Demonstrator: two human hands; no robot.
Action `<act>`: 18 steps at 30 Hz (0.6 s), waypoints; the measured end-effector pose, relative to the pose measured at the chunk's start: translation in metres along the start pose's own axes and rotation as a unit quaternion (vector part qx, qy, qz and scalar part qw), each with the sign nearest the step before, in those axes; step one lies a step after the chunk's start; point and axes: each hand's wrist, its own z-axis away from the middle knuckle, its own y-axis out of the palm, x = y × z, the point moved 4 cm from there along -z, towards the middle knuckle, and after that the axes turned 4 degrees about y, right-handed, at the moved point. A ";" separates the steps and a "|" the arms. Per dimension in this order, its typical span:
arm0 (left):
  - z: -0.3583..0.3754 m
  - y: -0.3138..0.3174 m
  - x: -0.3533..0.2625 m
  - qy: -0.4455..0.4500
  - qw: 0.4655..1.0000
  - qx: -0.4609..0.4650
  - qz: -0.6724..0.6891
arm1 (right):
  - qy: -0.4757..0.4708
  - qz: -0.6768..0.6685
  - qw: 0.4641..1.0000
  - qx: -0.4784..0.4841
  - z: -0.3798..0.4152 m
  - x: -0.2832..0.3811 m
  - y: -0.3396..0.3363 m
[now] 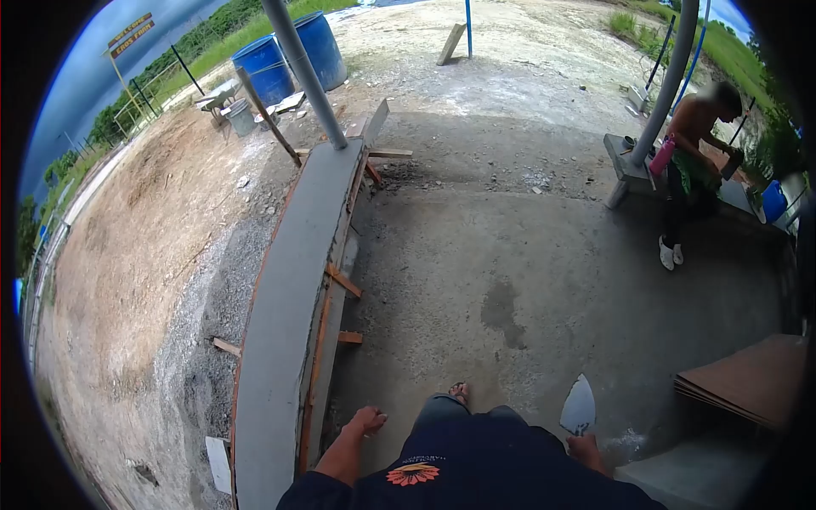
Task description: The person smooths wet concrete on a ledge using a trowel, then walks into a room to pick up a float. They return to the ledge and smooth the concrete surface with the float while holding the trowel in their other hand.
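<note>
My right hand (583, 447) grips a pointed trowel (579, 406), its pale, mortar-smeared blade pointing forward above the concrete floor. My left hand (367, 421) hangs at my left side with the fingers curled in, and what they hold, if anything, is hidden. Close to that hand runs a long, low wall with a smooth wet-grey concrete top (280, 297). Wooden form boards (316, 374) line its edge, held by short wooden braces (343, 280). Neither hand touches the wall.
A person (701, 144) sits on a ledge at the right beside a grey post (667, 81). Stacked brown sheets (748, 378) lie at the lower right. Blue barrels (265, 70) and a grey bucket (240, 117) stand beyond the wall. A damp patch (503, 314) marks the floor ahead.
</note>
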 end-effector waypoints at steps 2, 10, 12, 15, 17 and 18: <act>-0.021 -0.072 -0.077 -0.019 1.000 0.009 0.011 | 0.079 -0.019 0.997 0.002 -0.005 0.022 -0.004; -0.234 -0.255 -0.266 0.158 0.977 -0.094 -0.111 | 0.194 -0.037 0.980 0.005 -0.108 0.208 0.008; -0.263 -0.279 -0.303 0.096 0.992 -0.044 -0.075 | 0.189 -0.012 0.982 0.021 -0.150 0.295 0.011; -0.292 -0.306 -0.335 0.002 0.998 0.061 -0.020 | 0.138 0.051 0.989 0.032 -0.199 0.447 0.002; -0.308 -0.338 -0.364 -0.039 0.994 0.093 0.042 | 0.061 0.123 0.990 0.020 -0.218 0.573 -0.007; -0.312 -0.358 -0.380 -0.051 0.992 0.085 0.083 | 0.003 0.161 0.987 0.002 -0.221 0.656 -0.007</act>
